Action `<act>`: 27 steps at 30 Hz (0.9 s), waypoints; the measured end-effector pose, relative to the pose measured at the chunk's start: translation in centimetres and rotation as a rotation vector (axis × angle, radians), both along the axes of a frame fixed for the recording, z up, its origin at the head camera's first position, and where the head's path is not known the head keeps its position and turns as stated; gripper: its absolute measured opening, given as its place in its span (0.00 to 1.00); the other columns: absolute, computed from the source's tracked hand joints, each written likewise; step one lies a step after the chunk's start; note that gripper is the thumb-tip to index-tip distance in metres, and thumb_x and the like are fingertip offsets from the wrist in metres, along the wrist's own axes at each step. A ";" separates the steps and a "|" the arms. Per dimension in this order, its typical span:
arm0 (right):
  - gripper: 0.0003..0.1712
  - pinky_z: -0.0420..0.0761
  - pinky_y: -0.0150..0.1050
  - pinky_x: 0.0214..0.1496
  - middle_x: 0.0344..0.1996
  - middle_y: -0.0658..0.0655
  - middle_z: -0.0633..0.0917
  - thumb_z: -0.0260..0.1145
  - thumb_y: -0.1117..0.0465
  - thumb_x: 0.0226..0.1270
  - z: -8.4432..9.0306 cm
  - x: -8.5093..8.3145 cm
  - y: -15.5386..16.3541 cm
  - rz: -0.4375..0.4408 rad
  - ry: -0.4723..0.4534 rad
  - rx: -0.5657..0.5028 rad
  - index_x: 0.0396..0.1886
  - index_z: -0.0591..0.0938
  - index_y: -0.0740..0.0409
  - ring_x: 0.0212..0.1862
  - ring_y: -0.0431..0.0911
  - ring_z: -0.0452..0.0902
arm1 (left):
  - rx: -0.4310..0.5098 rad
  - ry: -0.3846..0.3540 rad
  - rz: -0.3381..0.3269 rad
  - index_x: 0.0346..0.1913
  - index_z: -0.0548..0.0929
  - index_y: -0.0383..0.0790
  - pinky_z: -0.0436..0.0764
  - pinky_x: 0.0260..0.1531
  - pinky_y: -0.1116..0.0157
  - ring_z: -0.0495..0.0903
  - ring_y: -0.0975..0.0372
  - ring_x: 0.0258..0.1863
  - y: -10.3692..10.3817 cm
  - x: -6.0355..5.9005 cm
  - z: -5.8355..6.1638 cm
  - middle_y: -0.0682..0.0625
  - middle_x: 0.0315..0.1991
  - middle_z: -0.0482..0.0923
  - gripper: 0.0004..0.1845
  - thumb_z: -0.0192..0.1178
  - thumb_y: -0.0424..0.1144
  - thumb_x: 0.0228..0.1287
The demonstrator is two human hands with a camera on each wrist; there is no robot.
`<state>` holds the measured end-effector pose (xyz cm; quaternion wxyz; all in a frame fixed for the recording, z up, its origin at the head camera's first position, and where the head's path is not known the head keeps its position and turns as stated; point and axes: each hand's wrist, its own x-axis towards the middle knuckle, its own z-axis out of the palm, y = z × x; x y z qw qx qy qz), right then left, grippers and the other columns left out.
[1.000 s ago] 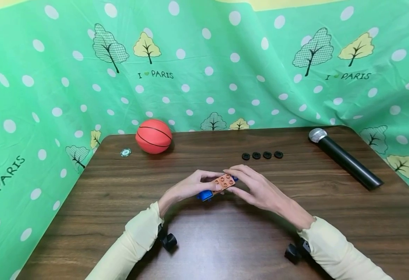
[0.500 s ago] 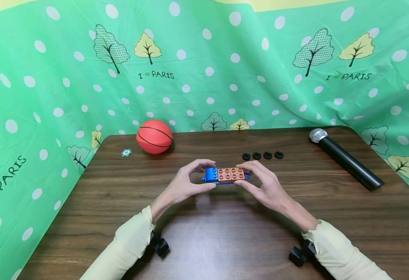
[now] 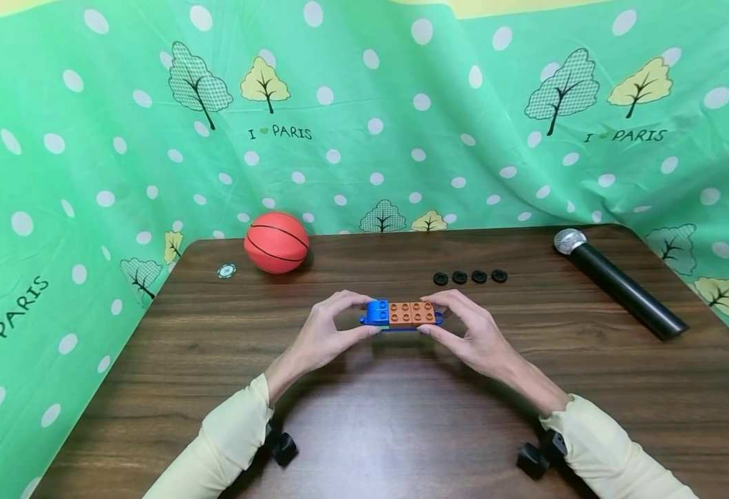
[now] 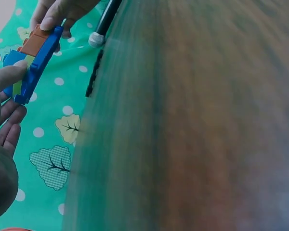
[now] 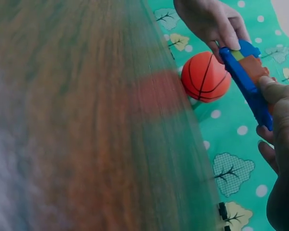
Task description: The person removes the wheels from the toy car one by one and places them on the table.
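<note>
Both hands hold a toy-brick vehicle (image 3: 402, 314) level above the middle of the table. It has a long blue base (image 4: 44, 62), a blue studded brick (image 3: 377, 312) at its left end and orange-brown studded bricks (image 3: 411, 313) beside that. A thin yellow-green layer (image 5: 237, 55) shows under the blue brick. My left hand (image 3: 321, 334) pinches the left end between thumb and fingers. The right end is pinched the same way by my right hand (image 3: 478, 333). No wheels are on the base in the wrist views.
Several small black wheels (image 3: 460, 277) stand in a row behind the right hand. A microphone (image 3: 617, 283) lies at the right. Toward the back left are a red ball with basketball lines (image 3: 276, 242) and a poker chip (image 3: 226, 271). Green cloth (image 3: 339, 125) hangs behind the wooden table (image 3: 364, 430).
The vehicle has turned from slanted to straight across and risen slightly. My left hand has shifted left from over the blue part to the vehicle's left end; the right hand keeps its grip.
</note>
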<state>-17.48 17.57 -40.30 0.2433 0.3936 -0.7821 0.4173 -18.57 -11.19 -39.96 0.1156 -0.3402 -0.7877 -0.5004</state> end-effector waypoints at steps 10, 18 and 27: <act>0.30 0.82 0.41 0.45 0.50 0.52 0.85 0.78 0.74 0.56 -0.6 -0.2 -0.1 -0.027 -0.068 0.076 0.60 0.82 0.59 0.45 0.43 0.80 | -0.027 0.014 0.022 0.55 0.87 0.39 0.79 0.56 0.54 0.83 0.53 0.51 -0.6 -0.3 -0.6 0.52 0.48 0.85 0.20 0.77 0.34 0.59; 0.27 0.84 0.49 0.42 0.49 0.54 0.84 0.78 0.72 0.59 -0.8 -1.1 -0.7 -0.035 -0.076 0.092 0.58 0.82 0.62 0.44 0.44 0.81 | -0.060 0.006 0.053 0.57 0.86 0.37 0.80 0.56 0.54 0.81 0.57 0.53 -0.9 -1.2 -1.0 0.49 0.50 0.85 0.21 0.76 0.34 0.61; 0.24 0.85 0.48 0.47 0.50 0.56 0.84 0.76 0.68 0.64 -1.2 -2.5 -1.4 -0.060 -0.141 0.123 0.59 0.82 0.63 0.46 0.45 0.81 | -0.086 -0.017 0.080 0.57 0.86 0.36 0.80 0.56 0.52 0.81 0.56 0.53 -1.2 -2.4 -1.5 0.47 0.50 0.85 0.21 0.75 0.34 0.62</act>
